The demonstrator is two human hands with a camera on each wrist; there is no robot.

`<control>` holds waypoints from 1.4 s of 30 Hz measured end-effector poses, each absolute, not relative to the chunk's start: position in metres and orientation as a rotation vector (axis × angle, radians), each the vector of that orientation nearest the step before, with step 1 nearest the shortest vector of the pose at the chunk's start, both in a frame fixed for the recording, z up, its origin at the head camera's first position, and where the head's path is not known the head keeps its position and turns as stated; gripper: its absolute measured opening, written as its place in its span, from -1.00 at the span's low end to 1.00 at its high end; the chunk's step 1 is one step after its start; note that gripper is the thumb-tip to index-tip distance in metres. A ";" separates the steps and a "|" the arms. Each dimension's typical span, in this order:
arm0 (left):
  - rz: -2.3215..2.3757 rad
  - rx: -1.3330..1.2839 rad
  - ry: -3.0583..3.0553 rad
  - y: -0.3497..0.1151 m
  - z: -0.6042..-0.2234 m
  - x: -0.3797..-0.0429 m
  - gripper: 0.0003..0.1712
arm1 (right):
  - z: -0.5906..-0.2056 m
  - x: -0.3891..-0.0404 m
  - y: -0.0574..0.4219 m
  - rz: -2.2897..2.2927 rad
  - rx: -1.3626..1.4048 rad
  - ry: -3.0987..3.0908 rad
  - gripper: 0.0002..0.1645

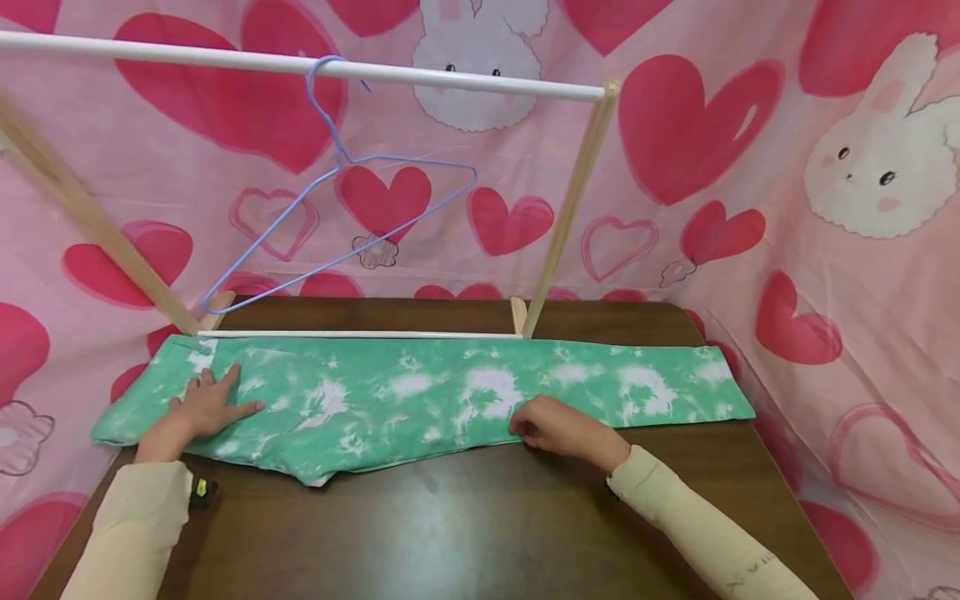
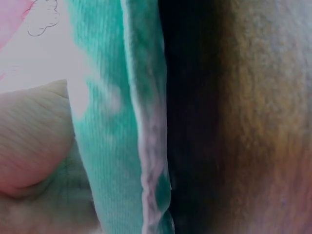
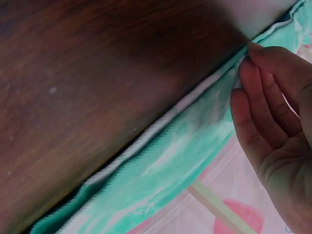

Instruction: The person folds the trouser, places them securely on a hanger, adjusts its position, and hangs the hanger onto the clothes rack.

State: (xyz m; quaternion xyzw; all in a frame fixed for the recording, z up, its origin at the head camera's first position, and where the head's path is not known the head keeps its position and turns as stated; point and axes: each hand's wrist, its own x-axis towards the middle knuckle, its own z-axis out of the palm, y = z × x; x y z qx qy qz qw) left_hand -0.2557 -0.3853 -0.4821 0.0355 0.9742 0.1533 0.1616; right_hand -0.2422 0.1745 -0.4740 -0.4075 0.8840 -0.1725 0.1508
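green pants (image 1: 420, 392) lie folded lengthwise across the table (image 1: 465, 533) before the rack (image 1: 574, 196), where a blue hanger (image 1: 339, 158) hangs, your left hand (image 1: 198, 410) spread on their wider left end, your right hand (image 1: 562, 429) pinching their near edge.

Both wrist views crop the hands (image 2: 34, 141) (image 3: 278, 139); the sleeve lettering (image 1: 748, 573) is too small to read.
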 end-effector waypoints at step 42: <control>0.452 0.074 2.793 -0.378 -0.479 -0.254 0.18 | -0.459 -0.246 0.192 -0.539 -1.118 2.517 -0.88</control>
